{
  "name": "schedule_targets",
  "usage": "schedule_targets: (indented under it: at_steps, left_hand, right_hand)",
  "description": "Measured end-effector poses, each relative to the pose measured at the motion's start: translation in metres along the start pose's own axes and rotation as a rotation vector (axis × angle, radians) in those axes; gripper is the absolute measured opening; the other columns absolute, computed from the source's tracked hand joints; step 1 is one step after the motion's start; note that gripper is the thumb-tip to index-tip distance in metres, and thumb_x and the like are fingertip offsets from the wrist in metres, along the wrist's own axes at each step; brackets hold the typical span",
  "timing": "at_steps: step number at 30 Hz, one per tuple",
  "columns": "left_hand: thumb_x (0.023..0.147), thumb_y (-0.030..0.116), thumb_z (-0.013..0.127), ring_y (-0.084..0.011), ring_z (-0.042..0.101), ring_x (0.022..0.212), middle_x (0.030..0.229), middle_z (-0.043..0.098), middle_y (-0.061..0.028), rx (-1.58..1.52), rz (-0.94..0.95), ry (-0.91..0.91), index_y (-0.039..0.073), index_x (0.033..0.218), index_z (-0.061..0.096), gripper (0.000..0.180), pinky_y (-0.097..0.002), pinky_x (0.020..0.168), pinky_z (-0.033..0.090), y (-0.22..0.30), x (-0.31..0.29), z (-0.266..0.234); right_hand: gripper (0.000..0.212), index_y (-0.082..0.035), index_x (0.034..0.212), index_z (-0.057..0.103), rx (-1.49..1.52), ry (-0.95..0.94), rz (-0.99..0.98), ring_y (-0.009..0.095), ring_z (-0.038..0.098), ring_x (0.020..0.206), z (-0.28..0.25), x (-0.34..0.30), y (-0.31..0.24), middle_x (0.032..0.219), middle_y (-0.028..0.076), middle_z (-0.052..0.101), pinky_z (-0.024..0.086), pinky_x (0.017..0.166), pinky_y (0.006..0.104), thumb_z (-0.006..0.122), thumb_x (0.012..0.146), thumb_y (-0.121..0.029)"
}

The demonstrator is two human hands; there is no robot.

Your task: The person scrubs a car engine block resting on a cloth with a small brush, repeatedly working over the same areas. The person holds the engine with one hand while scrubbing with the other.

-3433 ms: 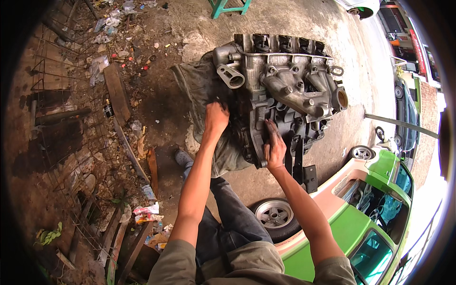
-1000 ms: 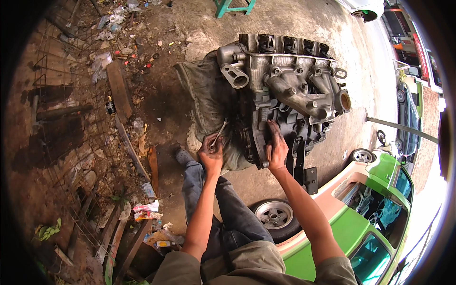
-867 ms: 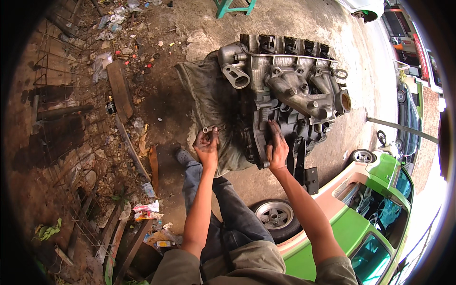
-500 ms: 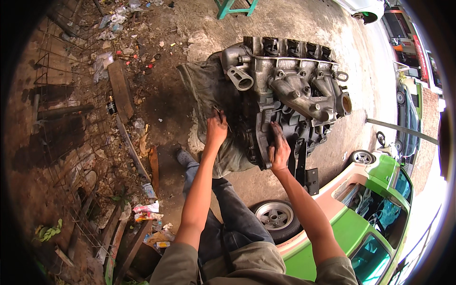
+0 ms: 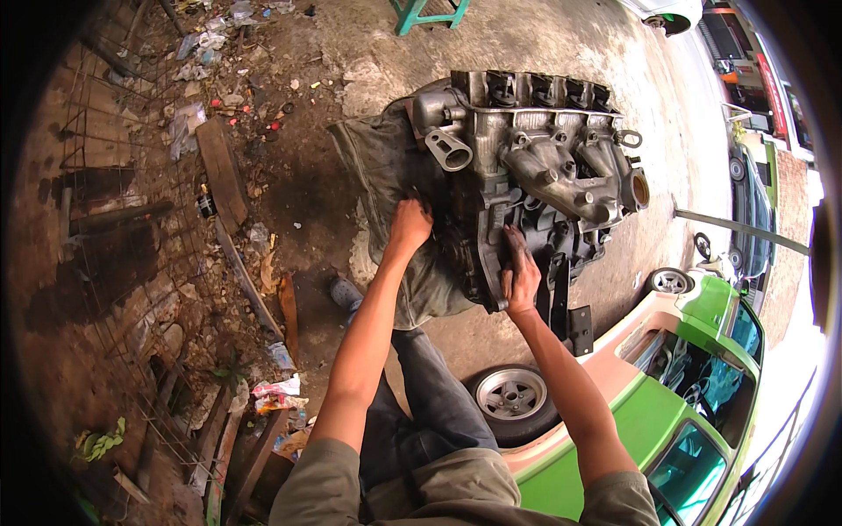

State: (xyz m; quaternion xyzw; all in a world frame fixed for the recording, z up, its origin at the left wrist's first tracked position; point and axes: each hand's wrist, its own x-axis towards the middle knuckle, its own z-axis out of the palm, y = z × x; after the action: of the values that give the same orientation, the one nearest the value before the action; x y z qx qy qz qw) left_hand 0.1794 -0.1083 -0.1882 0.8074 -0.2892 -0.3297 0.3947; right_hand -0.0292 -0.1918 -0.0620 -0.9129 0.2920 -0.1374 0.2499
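Observation:
A grey, oily engine block lies on a dirty cloth on the concrete ground. My left hand is pushed against the block's left face over the cloth. Its fingers are curled shut around a thin metal tool that is mostly hidden. My right hand, black with grease, grips the block's near lower edge beside a black bracket. Both forearms reach up from the bottom of the view, over my knees in blue jeans.
A green and pink car with a silver wheel stands close at the lower right. Wooden planks, metal rods and litter cover the ground on the left. A green stool is at the top. My shoe is by the cloth.
My left hand drew back from the engine holding a thin tool, then moved up again and now presses against the block's left face. My right hand has stayed on the block's edge.

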Motion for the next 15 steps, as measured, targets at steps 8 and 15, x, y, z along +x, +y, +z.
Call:
schedule_targets:
  at_steps: [8,15]
  left_hand:
    - [0.084,0.015,0.064,-0.0491,0.062,0.095,0.09,0.067,-0.0315,-0.09,-0.123,-0.035,-0.009,0.087,0.066,0.024,-0.0537,0.085,0.051,0.005,-0.002,-0.006]
    - [0.084,0.015,0.061,-0.0481,0.064,0.089,0.084,0.067,-0.0297,0.066,-0.002,-0.023,-0.009,0.085,0.067,0.025,-0.0523,0.081,0.053,0.007,0.017,0.002]
  right_hand:
    - [0.067,-0.007,0.144,0.049,0.013,0.008,0.017,0.041,0.052,0.129,-0.002,0.001,-0.004,0.142,0.022,0.052,0.043,0.108,0.0426,0.046,0.077,-0.008]
    - [0.067,-0.008,0.144,0.05,0.043,0.023,0.031,0.041,0.053,0.128,-0.001,-0.002,-0.003,0.142,0.022,0.052,0.044,0.107,0.0428,0.047,0.077,-0.009]
